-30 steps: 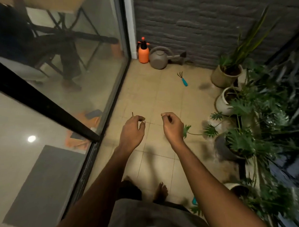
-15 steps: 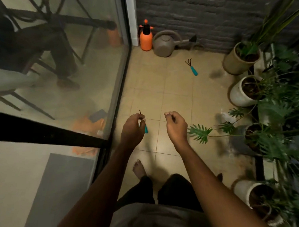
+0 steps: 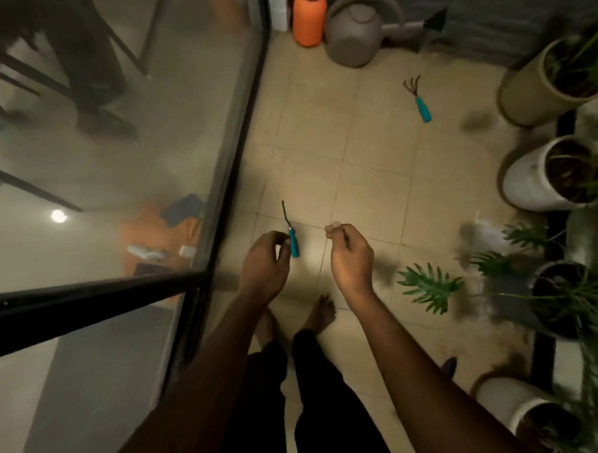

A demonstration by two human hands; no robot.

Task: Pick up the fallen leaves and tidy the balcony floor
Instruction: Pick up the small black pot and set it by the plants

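Two bounds: glass (image 3: 150, 147), pots (image 3: 529, 185) | left hand (image 3: 263, 265) grips teal tool (image 3: 294, 245) | right hand (image 3: 350, 258) grip unclear

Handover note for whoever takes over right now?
Left hand: pinches a teal-handled tool, dark tip pointing away.
Right hand: fingers curled in a pinch; cannot tell whether it holds anything.
Hand rake lies on the floor tiles ahead; plant pots line the right side.
Done: no gathered leaves in view. Left: check the blurred dark patches by the pots for leaves.

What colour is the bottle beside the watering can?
The bottle is orange, clearest in the head view.
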